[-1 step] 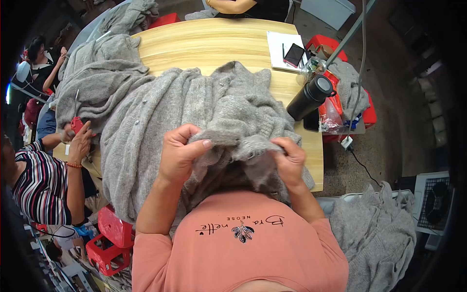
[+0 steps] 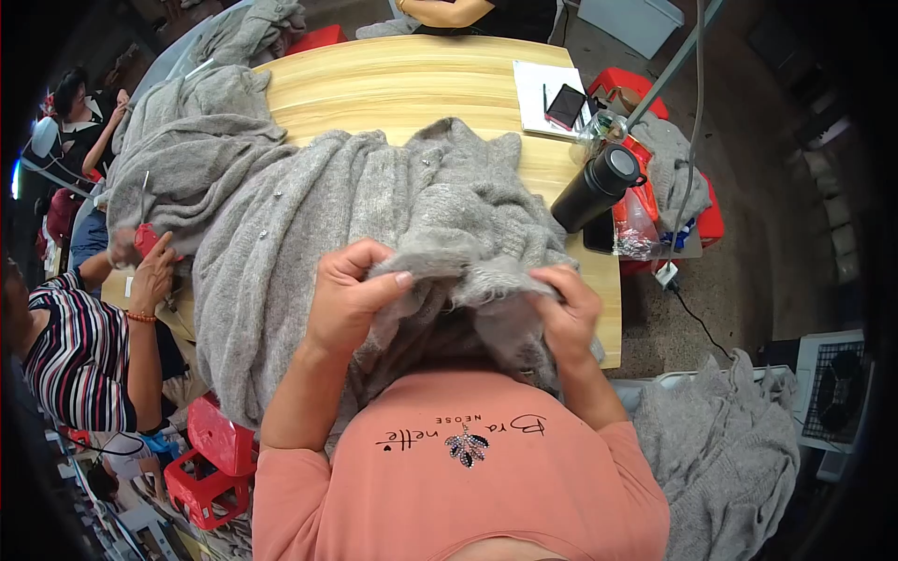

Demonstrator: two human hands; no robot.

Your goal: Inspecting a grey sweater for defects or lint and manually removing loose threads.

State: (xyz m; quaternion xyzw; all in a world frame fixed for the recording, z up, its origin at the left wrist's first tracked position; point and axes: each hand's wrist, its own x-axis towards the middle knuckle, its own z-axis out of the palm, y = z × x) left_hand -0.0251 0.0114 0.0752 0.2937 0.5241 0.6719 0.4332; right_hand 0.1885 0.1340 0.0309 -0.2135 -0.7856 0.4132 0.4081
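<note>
A large grey knitted garment (image 2: 318,201) lies bunched in folds over the table, its near edge lifted in front of my chest. My left hand (image 2: 351,294) is closed on that edge, thumb on top and fingers curled beneath. On the other side my right hand (image 2: 569,313) pinches the same knit between thumb and fingers. A loose, frayed-looking stretch of the edge (image 2: 486,285) spans the gap between both hands. Small shiny buttons or beads (image 2: 263,236) dot the folds to the left. The knit covered by my fingers is hidden.
On the wooden table (image 2: 402,79) a black flask (image 2: 599,187) stands at right, near papers (image 2: 533,89) with a phone (image 2: 565,105). At left, a co-worker in stripes (image 2: 84,346) holds a red tool (image 2: 145,240) against grey knitwear. More knitwear (image 2: 720,449) hangs at lower right; red stools (image 2: 220,467) stand lower left.
My right hand has shifted slightly right and my left hand a touch right, both still gripping the knitted edge. The co-worker's hands and red tool have moved a little.
</note>
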